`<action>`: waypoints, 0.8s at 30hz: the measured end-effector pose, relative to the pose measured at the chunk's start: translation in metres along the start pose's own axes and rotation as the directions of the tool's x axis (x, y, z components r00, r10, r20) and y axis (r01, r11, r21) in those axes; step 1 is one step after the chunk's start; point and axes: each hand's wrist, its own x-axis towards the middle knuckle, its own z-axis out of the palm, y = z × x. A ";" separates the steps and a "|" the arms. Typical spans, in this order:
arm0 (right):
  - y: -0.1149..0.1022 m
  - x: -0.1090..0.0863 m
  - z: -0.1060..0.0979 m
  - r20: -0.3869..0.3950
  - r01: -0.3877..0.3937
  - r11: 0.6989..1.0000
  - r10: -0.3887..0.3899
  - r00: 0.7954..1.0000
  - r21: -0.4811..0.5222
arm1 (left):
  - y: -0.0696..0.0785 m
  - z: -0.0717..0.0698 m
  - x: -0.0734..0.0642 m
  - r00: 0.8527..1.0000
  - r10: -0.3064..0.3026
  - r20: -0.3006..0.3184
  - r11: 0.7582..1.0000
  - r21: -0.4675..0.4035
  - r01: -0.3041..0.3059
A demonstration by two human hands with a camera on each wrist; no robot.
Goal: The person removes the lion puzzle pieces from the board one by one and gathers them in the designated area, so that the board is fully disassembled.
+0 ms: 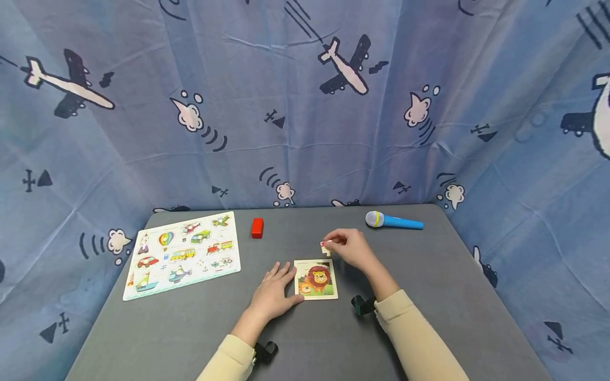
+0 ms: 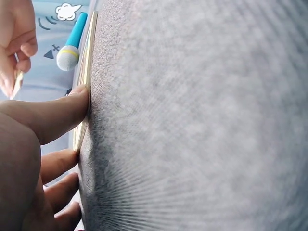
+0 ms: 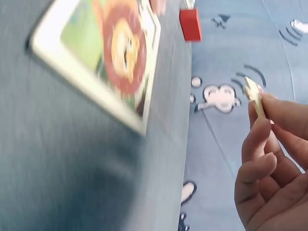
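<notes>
A small square lion puzzle (image 1: 318, 279) with a pale wooden border lies on the grey table in the head view. My left hand (image 1: 274, 294) rests at its left side with fingers spread. In the left wrist view, the thumb (image 2: 74, 103) and a fingertip of that hand touch the edge of the board. Above and right of the puzzle, my right hand (image 1: 351, 248) pinches a puzzle piece (image 1: 326, 248) between thumb and fingers. The right wrist view shows that piece (image 3: 252, 91) held up off the table, seen nearly edge-on.
On the left lies a large white picture board (image 1: 183, 254) with vehicle pictures. A red block (image 1: 257, 228) sits at the back, left of centre. Toward the back right is a blue toy microphone (image 1: 394, 220). A blue curtain (image 1: 286, 106) with plane prints surrounds the table.
</notes>
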 end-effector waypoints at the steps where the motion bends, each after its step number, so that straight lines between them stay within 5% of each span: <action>1: 0.003 0.001 -0.004 -0.010 -0.002 1.000 0.002 1.000 0.002 | 0.000 0.000 0.000 1.000 0.002 0.000 1.000 -0.003 -0.002; 13: 0.037 0.004 -0.046 -0.049 -0.060 0.998 0.059 0.997 -0.019 | 0.001 0.000 0.002 1.000 0.008 0.003 1.000 0.008 -0.008; 24: 0.074 0.009 -0.060 -0.046 -0.150 0.986 0.147 0.988 -0.072 | 0.000 0.001 0.000 1.000 0.005 -0.008 1.000 -0.003 -0.005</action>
